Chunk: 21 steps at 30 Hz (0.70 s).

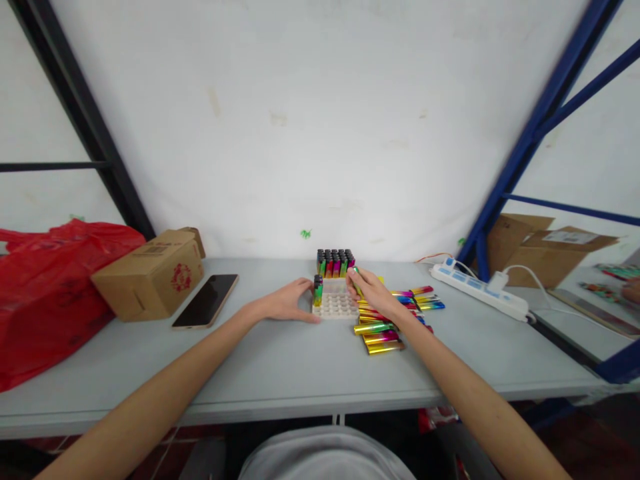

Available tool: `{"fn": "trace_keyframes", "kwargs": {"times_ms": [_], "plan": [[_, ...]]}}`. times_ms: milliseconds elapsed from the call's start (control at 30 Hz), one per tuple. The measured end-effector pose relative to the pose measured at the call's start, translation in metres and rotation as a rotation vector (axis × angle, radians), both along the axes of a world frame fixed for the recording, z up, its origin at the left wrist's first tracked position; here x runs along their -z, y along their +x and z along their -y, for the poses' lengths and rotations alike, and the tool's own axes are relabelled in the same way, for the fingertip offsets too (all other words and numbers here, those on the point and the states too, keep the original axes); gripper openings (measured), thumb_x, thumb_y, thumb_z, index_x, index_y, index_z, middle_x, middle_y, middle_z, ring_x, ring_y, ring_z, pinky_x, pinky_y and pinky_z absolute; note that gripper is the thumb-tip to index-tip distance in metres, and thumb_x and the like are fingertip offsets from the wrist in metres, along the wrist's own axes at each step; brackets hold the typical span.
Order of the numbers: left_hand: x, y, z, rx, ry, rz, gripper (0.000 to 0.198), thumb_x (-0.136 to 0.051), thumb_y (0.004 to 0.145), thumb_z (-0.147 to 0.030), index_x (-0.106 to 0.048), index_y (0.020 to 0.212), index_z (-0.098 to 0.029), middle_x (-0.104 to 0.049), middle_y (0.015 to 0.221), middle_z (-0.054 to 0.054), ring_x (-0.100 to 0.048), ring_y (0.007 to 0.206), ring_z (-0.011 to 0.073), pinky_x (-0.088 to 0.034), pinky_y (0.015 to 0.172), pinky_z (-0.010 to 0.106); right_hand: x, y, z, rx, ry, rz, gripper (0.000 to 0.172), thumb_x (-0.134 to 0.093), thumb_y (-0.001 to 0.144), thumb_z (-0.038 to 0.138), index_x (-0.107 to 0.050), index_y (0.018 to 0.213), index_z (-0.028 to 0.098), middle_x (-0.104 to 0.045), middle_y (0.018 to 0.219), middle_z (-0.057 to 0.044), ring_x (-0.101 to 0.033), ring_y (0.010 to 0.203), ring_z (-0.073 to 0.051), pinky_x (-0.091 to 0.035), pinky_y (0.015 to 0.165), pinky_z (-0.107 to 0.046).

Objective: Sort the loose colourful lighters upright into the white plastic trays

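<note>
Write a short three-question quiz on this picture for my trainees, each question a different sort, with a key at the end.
1. Multiple choice: What lies flat between the brown box and the left hand?
A) a pair of scissors
B) a phone
C) a power strip

2. True or false: The loose lighters lie to the left of the white tray.

3. Fill the gap: The ____ hand holds a lighter in its fingers.

Key:
1. B
2. False; they lie to its right.
3. Right; the right hand pinches it, while the left hand is at the tray's left side.
</note>
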State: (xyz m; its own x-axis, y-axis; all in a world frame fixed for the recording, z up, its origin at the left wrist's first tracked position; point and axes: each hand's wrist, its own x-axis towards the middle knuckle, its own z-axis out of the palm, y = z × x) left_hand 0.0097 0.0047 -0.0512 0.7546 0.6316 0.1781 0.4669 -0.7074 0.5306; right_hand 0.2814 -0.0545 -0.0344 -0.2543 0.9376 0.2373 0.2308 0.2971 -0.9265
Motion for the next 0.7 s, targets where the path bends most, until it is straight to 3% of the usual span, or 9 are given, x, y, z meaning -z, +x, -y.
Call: {"fn": "trace_keyframes", "kwargs": {"times_ms": [100, 300, 500, 700], "plan": [[0.002, 0.0, -0.001, 0.001, 0.005, 0.022, 0.089, -0.09, 0.07, -0.066, -0.061, 0.141, -0.02, -0.063, 0.143, 0.015, -0.061, 0.129, 0.0381, -0.047, 0.114, 0.049, 0.004, -0.01, 0.002, 0.069, -0.066, -0.01, 0.064, -0.048, 0.088, 0.09, -0.041, 0.079, 0.027, -0.033, 0.058, 0.009, -0.03, 0.046, -0.011, -0.029, 0.045, -0.025], [0.001, 0.0, -0.001, 0.008, 0.023, -0.014, 0.087, -0.087, 0.073, -0.069, -0.061, 0.139, -0.018, -0.063, 0.142, 0.016, -0.06, 0.13, 0.0376, -0.046, 0.116, 0.048, 0.011, -0.016, 0.001, 0.28, 0.173, 0.17, 0.063, -0.049, 0.092, 0.077, -0.036, 0.059, 0.025, -0.038, 0.055, 0.003, -0.039, 0.055, -0.013, -0.032, 0.053, -0.028], [0.0, 0.001, 0.0, -0.01, -0.01, 0.005, 0.086, -0.089, 0.07, -0.067, -0.063, 0.136, -0.018, -0.064, 0.141, 0.016, -0.06, 0.13, 0.0389, -0.047, 0.114, 0.049, 0.011, -0.016, 0.002, 0.29, 0.239, 0.24, 0.05, -0.045, 0.094, 0.059, -0.038, 0.059, 0.025, -0.041, 0.056, 0.002, -0.041, 0.057, -0.014, -0.03, 0.056, -0.028], [0.0, 0.0, 0.0, -0.014, -0.005, -0.007, 0.086, -0.089, 0.071, -0.067, -0.063, 0.136, -0.017, -0.063, 0.143, 0.017, -0.061, 0.13, 0.0389, -0.047, 0.114, 0.049, 0.006, -0.02, 0.007, 0.258, 0.325, 0.299, 0.049, -0.044, 0.102, 0.06, -0.045, 0.07, 0.024, -0.049, 0.062, 0.003, -0.048, 0.063, -0.015, -0.036, 0.062, -0.028]]}}
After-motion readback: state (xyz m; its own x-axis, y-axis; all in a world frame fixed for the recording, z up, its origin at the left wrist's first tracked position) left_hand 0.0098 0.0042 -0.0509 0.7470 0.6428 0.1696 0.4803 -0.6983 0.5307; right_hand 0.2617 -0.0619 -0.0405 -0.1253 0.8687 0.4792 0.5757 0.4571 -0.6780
